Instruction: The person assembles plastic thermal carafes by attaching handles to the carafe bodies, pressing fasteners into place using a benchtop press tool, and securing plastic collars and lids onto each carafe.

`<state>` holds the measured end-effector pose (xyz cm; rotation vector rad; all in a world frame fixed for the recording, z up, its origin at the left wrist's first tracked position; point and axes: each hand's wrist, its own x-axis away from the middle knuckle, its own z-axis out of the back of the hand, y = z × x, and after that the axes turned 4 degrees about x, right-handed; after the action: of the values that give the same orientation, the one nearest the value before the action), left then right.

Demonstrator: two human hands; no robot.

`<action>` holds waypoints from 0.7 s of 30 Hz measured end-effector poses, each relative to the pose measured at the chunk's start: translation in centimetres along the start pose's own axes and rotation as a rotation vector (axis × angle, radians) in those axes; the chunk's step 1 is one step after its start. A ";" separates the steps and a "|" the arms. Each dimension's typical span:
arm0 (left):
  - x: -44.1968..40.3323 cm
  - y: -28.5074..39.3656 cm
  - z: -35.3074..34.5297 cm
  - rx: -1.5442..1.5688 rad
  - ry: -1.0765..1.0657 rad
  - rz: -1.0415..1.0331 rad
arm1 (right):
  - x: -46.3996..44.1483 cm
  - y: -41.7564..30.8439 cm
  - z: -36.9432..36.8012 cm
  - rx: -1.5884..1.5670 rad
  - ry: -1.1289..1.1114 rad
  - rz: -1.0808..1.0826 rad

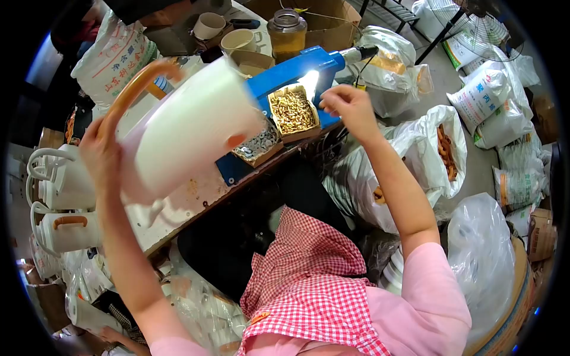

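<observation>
A large white plastic jug with an orange-brown handle is tilted over the bench and blurred by motion. My left hand grips it at the lower end of the handle, fingers partly hidden. My right hand is held in front of the blue machine by its bright lamp, thumb and fingers pinched together; what is between them cannot be made out. Just left of that hand stands a small box of brass-coloured fasteners. A box of silvery washers sits beside it, partly behind the jug.
More white jugs stand at the left end of the bench. A clear jar and beige cups are at the back. On my right, a white sack holds orange-brown parts. Filled sacks lie beyond.
</observation>
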<state>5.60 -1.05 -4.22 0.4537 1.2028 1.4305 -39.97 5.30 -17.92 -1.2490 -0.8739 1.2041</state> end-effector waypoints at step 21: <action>16.8 -11.7 15.5 0.062 0.218 0.175 | -2.2 1.8 -5.7 0.956 -0.144 0.428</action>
<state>19.63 18.18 -13.82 0.4636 1.4132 1.6275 -35.24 1.77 -20.38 -0.5605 -0.0410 1.7687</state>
